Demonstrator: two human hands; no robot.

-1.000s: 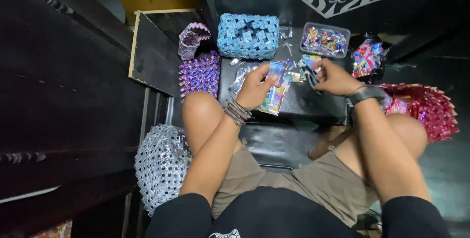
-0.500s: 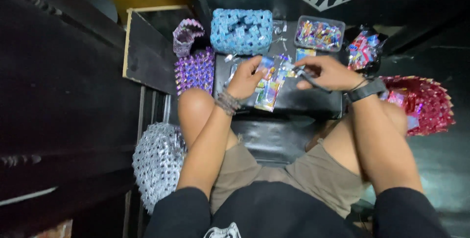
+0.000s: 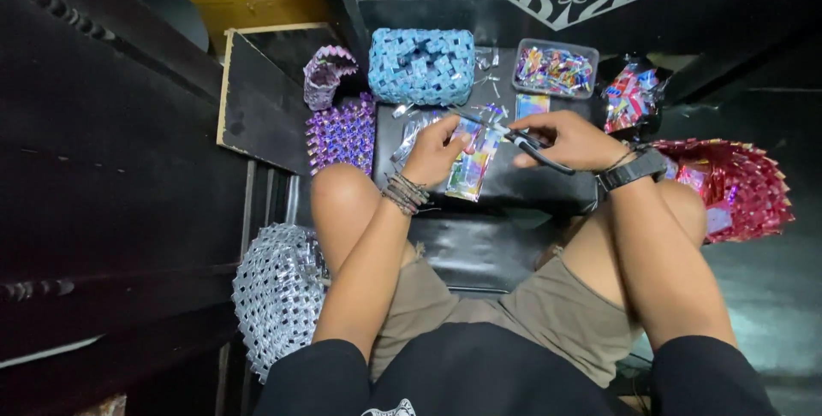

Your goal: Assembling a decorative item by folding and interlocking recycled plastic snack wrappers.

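I sit with bare knees apart over a black surface (image 3: 514, 189). My left hand (image 3: 435, 152), with bracelets at the wrist, grips a shiny multicoloured foil wrapper strip (image 3: 469, 168) that hangs down from it. My right hand (image 3: 572, 140), with a black watch on the wrist, holds black-handled scissors (image 3: 524, 140) whose tip points left and meets the top of the wrapper. The two hands are close together above the black surface.
A woven blue box (image 3: 421, 65) and a clear tub of wrapper pieces (image 3: 555, 68) lie beyond the hands. Purple woven items (image 3: 341, 132) sit at the left, a silver woven bag (image 3: 278, 292) by my left knee, a red woven basket (image 3: 738, 185) at the right.
My right hand has drawn slightly right and now shows the scissors at the wrapper's top. The camera has tilted, shifting the scene a little lower in view.
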